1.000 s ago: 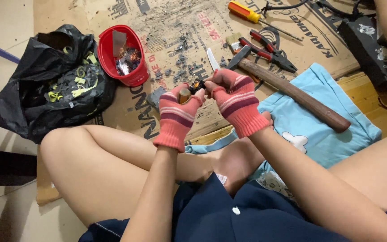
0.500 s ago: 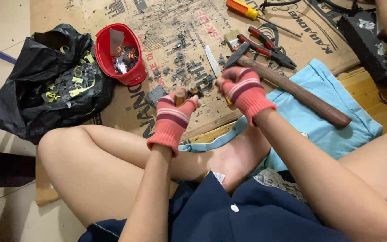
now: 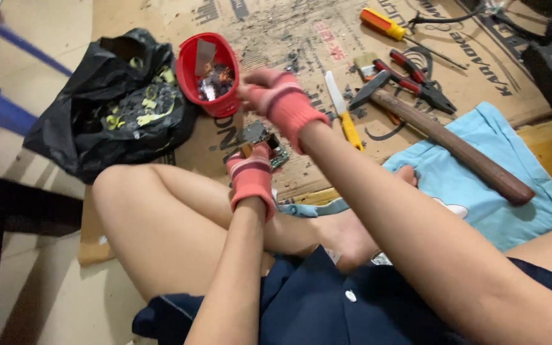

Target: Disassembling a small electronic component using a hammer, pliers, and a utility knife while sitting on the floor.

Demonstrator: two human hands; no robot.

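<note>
My left hand [image 3: 251, 176], in a pink knitted glove, is shut on a small electronic circuit board [image 3: 258, 136] held just above the cardboard sheet [image 3: 314, 38]. My right hand [image 3: 277, 97], gloved the same way, reaches left across it to the rim of a red plastic bowl [image 3: 194, 82] that holds small metal and wire scraps. Its fingers are curled at the bowl's edge, and whether they hold anything is hidden. My bare legs are folded under both arms.
A black plastic bag [image 3: 84, 137] with yellow-green bits lies left of the bowl. A yellow-handled knife [image 3: 345, 114], a wooden-handled hammer [image 3: 458, 150], red pliers [image 3: 416, 80] and an orange screwdriver [image 3: 383, 22] lie to the right. A light blue cloth [image 3: 512, 191] lies under the hammer handle.
My right hand has left the board and swung left to the red bowl. My left hand stays on the board, slightly lower.
</note>
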